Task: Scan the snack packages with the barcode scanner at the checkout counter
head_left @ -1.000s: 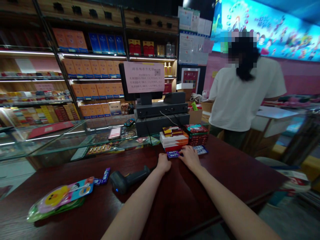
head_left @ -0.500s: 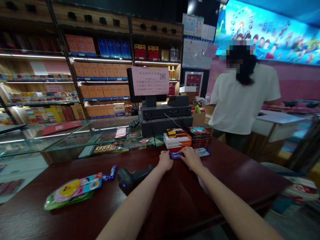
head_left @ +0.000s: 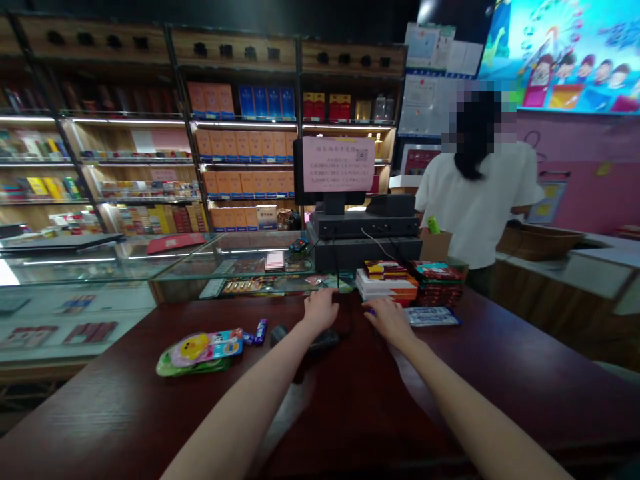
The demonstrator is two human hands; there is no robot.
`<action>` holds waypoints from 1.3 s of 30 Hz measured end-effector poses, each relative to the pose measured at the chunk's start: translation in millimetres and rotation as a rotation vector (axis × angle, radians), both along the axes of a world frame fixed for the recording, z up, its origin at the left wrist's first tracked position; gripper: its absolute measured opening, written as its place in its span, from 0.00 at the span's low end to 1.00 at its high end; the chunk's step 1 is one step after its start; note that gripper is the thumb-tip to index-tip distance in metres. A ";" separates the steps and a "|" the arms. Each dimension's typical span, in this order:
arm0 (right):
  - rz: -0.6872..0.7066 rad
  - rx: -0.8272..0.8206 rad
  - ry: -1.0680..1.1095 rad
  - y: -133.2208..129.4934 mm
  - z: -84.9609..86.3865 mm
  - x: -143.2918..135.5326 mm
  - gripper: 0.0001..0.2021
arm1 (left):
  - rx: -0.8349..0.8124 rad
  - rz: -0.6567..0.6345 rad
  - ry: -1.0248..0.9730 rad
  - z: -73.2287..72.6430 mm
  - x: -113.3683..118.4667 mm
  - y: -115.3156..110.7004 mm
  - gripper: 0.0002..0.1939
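Note:
My left hand (head_left: 320, 311) is over the dark counter (head_left: 345, 400), fingers reaching forward and apart from the thumb, nothing visible in it. Just below its wrist lies a black barcode scanner (head_left: 323, 340), partly covered by my forearm. My right hand (head_left: 393, 320) is closed on a small purple packet (head_left: 371, 311), of which only a sliver shows between the fingers. Beside that hand lies a flat blue-and-white packet (head_left: 433, 316). Behind it are stacked white-and-orange boxes (head_left: 385, 288) and a pile of red-brown packets (head_left: 437, 283).
To the left lie a blister-packed toy with a yellow duck face (head_left: 195, 347) and a small purple stick packet (head_left: 261, 331). A register with a monitor (head_left: 335, 167) stands behind. Glass display cases (head_left: 185, 267) border the counter. A person in a white shirt (head_left: 477, 193) stands at the back right.
My left hand has moved left, away from the purple packet and my right hand. The purple packet is now mostly hidden at my right hand. The camera view has turned left.

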State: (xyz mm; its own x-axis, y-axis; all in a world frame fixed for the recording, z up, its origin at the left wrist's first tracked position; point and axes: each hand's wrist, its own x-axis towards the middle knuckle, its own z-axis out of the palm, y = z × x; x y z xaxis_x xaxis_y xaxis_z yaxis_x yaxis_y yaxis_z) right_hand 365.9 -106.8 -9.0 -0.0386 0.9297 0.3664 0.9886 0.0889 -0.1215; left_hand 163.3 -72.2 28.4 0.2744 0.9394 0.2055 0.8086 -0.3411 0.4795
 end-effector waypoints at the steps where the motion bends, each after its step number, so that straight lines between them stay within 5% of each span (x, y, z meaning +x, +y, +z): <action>1: 0.018 -0.004 0.007 2.2 0.4 -5.4 0.13 | 0.006 0.017 0.006 1.3 -9.4 0.6 0.25; 12: 0.184 -0.030 0.049 22.9 7.3 -72.7 0.12 | 0.013 0.167 0.111 -4.8 -117.3 11.1 0.23; 19: 0.287 -0.077 0.043 38.7 11.2 -113.5 0.13 | -0.032 0.229 0.209 -13.6 -163.4 9.4 0.22; 26: 0.407 -0.155 0.038 55.8 13.1 -153.0 0.13 | -0.050 0.229 0.276 -22.5 -185.9 2.0 0.23; 33: 0.492 -0.230 0.033 70.0 10.9 -185.5 0.13 | -0.009 0.230 0.368 -32.7 -191.8 -9.5 0.37; 39: 0.562 -0.285 0.035 74.3 8.9 -204.9 0.15 | -0.033 0.207 0.377 -34.1 -191.7 -14.2 0.38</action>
State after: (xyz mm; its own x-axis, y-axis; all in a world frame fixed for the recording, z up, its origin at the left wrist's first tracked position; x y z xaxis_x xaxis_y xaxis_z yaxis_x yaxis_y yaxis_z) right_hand 161.0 -32.5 -0.1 -0.5423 0.8320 0.1171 0.7951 0.5532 -0.2486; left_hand -28.4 -86.4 -5.7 0.1296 0.9870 0.0955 0.9791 -0.1426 0.1449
